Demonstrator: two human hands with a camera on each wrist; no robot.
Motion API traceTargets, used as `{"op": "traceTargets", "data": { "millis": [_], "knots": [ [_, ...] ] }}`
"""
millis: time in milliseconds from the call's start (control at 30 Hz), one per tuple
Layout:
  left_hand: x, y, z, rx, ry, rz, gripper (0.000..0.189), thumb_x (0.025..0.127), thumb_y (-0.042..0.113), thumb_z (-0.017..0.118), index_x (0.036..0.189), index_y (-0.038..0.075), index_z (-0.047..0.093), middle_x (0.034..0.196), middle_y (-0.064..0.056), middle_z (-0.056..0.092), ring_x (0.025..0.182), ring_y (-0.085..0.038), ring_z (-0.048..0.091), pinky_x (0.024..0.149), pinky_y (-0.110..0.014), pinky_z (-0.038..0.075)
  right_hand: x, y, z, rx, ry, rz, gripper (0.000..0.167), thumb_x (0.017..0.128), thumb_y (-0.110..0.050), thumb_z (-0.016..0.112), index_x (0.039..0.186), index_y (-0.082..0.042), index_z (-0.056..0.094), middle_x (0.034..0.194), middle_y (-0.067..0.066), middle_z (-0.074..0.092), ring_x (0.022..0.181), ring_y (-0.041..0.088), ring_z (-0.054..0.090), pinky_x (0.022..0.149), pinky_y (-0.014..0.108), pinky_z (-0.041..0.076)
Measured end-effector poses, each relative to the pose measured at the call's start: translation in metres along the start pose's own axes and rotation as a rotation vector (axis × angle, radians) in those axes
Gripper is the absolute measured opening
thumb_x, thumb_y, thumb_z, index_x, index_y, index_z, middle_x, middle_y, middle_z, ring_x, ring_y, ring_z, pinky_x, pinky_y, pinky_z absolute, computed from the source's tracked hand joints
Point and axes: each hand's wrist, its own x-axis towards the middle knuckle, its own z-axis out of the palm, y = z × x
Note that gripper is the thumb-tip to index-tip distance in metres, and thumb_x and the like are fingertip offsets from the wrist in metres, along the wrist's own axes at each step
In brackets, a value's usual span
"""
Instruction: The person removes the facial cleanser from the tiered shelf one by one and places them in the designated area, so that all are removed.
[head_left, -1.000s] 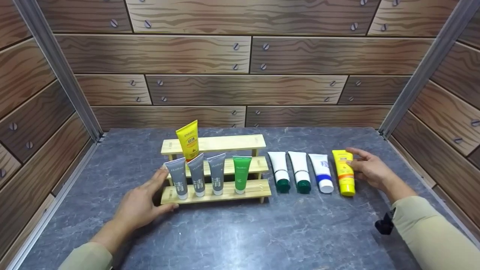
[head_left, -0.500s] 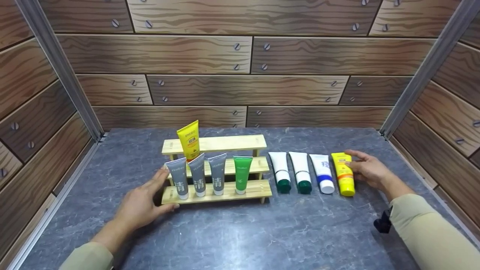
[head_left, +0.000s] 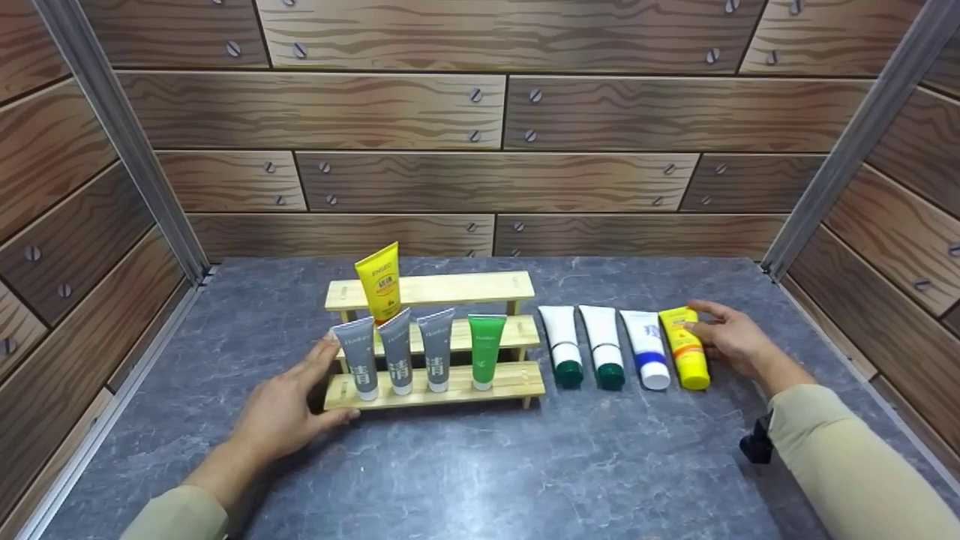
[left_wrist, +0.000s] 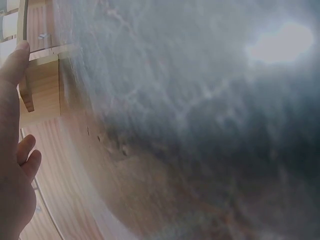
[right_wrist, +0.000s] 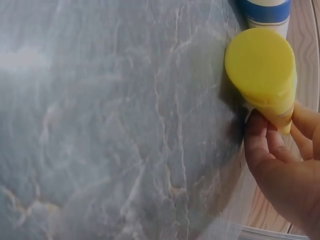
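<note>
My left hand (head_left: 277,409) rests at the left end of a three-step wooden stand (head_left: 517,379), its thumb along the front edge and its fingers reaching along the side. In the left wrist view that thumb touches the stand (left_wrist: 42,90). My right hand (head_left: 739,339) pinches the upper end of a yellow squeeze tube (head_left: 691,360) lying on the table. The right wrist view shows its round yellow cap (right_wrist: 260,60) facing me, with digits on both sides of the tube. Beside it lies a white tube with a blue band (head_left: 643,337).
Several grey tubes (head_left: 360,360) and a green tube (head_left: 485,349) stand on the lowest step. Another yellow tube (head_left: 381,281) leans behind them. Two white tubes with green caps (head_left: 568,373) lie right of the stand. Wood-patterned walls (head_left: 480,180) enclose the grey table (head_left: 480,472).
The yellow tube's upper end has shifted left with my right hand, so it now tilts against the white and blue tube. My left hand and the stand have stayed in place.
</note>
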Motion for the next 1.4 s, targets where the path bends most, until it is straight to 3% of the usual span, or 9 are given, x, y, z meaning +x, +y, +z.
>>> {"op": "traceTargets", "data": {
  "millis": [333,567,833,1133,1400],
  "knots": [
    [-0.0007,0.0016,-0.0008,0.005,-0.023,-0.022,0.105,0.084,0.061,0.083,0.165,0.012,0.037,0.166,-0.016,0.04,0.122,-0.054,0.063,0.099,-0.071,0.053,0.0011,0.0051,0.001,-0.046,0.03,-0.005,0.071,0.111,-0.025,0.057,0.168,-0.001,0.02,0.157,0.037,0.038,0.097,0.007,0.065,0.082,0.028,0.061],
    [-0.0024,0.0011,-0.0002,-0.002,-0.02,-0.026,0.106,0.084,0.062,0.083,0.166,0.012,0.036,0.166,-0.017,0.04,0.122,-0.055,0.063,0.099,-0.073,0.052,0.0011,0.0075,0.0008,-0.033,0.043,0.008,0.071,0.112,-0.03,0.055,0.168,-0.002,0.022,0.162,0.035,0.033,0.101,0.006,0.063,0.085,0.026,0.06],
    [-0.0028,0.0018,0.0011,-0.001,0.01,-0.008,0.105,0.083,0.058,0.086,0.165,0.012,0.039,0.165,-0.015,0.042,0.12,-0.053,0.065,0.094,-0.07,0.055,-0.0002,0.0078,0.0012,-0.062,0.07,-0.047,0.071,0.111,-0.028,0.059,0.166,0.002,0.026,0.155,0.037,0.04,0.097,0.004,0.062,0.081,0.024,0.059],
    [-0.0018,0.0018,0.0003,-0.001,-0.005,-0.013,0.105,0.084,0.058,0.085,0.166,0.012,0.037,0.165,-0.016,0.041,0.12,-0.054,0.064,0.095,-0.071,0.054,-0.0013,0.0054,0.0022,-0.105,0.099,-0.01,0.069,0.111,-0.03,0.058,0.165,0.002,0.029,0.159,0.036,0.036,0.111,0.014,0.06,0.085,0.022,0.059],
    [-0.0005,0.0009,-0.0003,0.007,-0.02,-0.017,0.106,0.084,0.061,0.083,0.166,0.012,0.036,0.166,-0.017,0.04,0.122,-0.055,0.063,0.098,-0.071,0.053,-0.0026,0.0063,-0.0008,-0.161,0.137,-0.022,0.067,0.109,-0.027,0.062,0.162,0.003,0.035,0.156,0.037,0.041,0.101,0.007,0.06,0.081,0.022,0.06]
  ]
}}
